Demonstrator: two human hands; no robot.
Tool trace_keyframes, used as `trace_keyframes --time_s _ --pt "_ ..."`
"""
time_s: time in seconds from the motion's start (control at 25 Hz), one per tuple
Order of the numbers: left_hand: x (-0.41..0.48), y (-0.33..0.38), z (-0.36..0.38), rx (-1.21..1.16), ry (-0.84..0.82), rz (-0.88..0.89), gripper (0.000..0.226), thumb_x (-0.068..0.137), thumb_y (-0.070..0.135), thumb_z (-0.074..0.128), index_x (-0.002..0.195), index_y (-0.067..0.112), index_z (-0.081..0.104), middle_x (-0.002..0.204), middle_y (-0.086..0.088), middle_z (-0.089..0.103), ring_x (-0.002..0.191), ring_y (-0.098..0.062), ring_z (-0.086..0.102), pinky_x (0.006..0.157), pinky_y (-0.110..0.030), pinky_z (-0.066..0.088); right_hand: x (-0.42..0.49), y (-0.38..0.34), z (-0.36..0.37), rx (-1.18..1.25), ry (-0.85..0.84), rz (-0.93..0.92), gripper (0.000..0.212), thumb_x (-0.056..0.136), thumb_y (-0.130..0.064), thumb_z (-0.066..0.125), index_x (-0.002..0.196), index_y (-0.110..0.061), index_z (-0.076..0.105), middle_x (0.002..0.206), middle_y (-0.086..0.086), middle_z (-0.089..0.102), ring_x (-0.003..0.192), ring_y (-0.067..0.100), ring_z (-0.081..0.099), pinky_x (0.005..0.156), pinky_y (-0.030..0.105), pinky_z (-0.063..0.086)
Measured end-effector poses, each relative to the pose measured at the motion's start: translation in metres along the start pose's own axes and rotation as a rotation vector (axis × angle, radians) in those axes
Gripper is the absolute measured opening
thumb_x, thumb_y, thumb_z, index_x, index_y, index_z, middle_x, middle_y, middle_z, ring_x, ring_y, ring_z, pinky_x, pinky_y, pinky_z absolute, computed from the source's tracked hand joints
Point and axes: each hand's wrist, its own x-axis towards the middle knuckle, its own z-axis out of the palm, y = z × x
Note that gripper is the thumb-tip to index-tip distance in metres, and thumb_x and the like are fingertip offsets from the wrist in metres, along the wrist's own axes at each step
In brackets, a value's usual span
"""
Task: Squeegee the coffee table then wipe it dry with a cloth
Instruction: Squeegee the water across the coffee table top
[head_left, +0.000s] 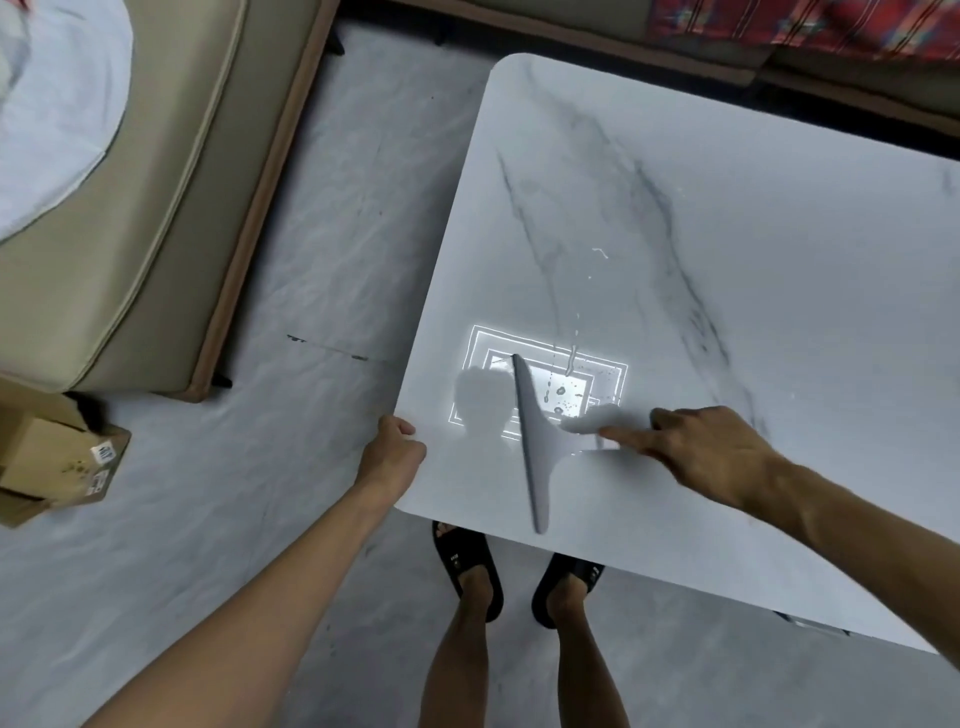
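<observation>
The white marble-patterned coffee table (727, 234) fills the right half of the view. A grey squeegee (535, 441) lies flat on it near the front left corner, its blade running front to back. My right hand (701, 447) holds the squeegee's handle, forefinger stretched along it. My left hand (392, 449) grips the table's left edge near the corner. Water drops and a thin wet trail (566, 387) glisten just right of the blade, in a bright reflection of a ceiling light. No cloth is in view.
A beige sofa (156, 208) with a white sheet stands to the left across a strip of grey floor. Cardboard boxes (47, 457) sit at the far left. My feet in black sandals (467, 566) stand at the table's front edge. Red patterned fabric (805, 26) lies beyond the table.
</observation>
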Motion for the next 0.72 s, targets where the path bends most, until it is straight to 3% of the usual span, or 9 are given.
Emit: trace_keyframes --time_s 0.12,0.24,0.4,0.6,0.72 --pt "-0.001 0.002 0.007 -0.003 0.006 0.009 0.028 0.081 0.002 0.050 0.105 0.016 0.045 0.097 -0.003 0.051 0.078 -0.016 0.049 0.056 -0.025 0.036 -0.015 0.007 -0.002 -0.053 0.076 0.009 0.068 0.089 -0.015 0.047 0.142 -0.055 0.028 0.076 -0.004 0.047 0.063 0.023 0.057 0.047 0.033 0.042" --pt "-0.002 0.000 0.009 -0.017 0.100 0.012 0.027 0.081 0.002 0.048 0.105 0.014 0.046 0.103 -0.008 0.054 0.082 -0.021 0.051 0.055 -0.026 0.036 0.013 -0.032 -0.006 0.073 0.047 -0.067 0.069 0.092 -0.017 0.041 0.142 -0.058 0.017 0.092 -0.001 0.055 0.079 0.027 0.061 0.056 0.031 0.034" --pt "0.002 -0.006 0.011 0.052 0.183 0.055 0.024 0.084 0.008 0.051 0.107 0.012 0.050 0.109 -0.009 0.057 0.090 -0.024 0.055 0.065 -0.029 0.040 0.056 -0.097 0.005 0.114 0.042 -0.185 0.066 0.095 -0.012 0.038 0.146 -0.051 0.020 0.096 0.006 0.053 0.086 0.030 0.059 0.061 0.033 0.033" --pt "0.003 0.002 0.038 0.227 0.013 0.087 0.027 0.084 0.007 0.052 0.108 0.016 0.046 0.118 -0.008 0.052 0.085 -0.019 0.052 0.058 -0.026 0.038 0.020 -0.037 0.025 0.079 0.058 -0.133 0.071 0.093 -0.011 0.039 0.145 -0.053 0.015 0.105 0.007 0.054 0.089 0.029 0.059 0.061 0.032 0.035" --pt "0.002 0.007 0.053 0.331 -0.083 0.081 0.028 0.081 0.003 0.052 0.104 0.017 0.043 0.139 -0.010 0.034 0.091 -0.017 0.048 0.054 -0.024 0.035 -0.025 0.008 0.027 0.043 0.102 -0.070 0.078 0.084 -0.008 0.058 0.141 -0.054 0.031 0.088 0.004 0.058 0.068 0.024 0.061 0.050 0.030 0.036"
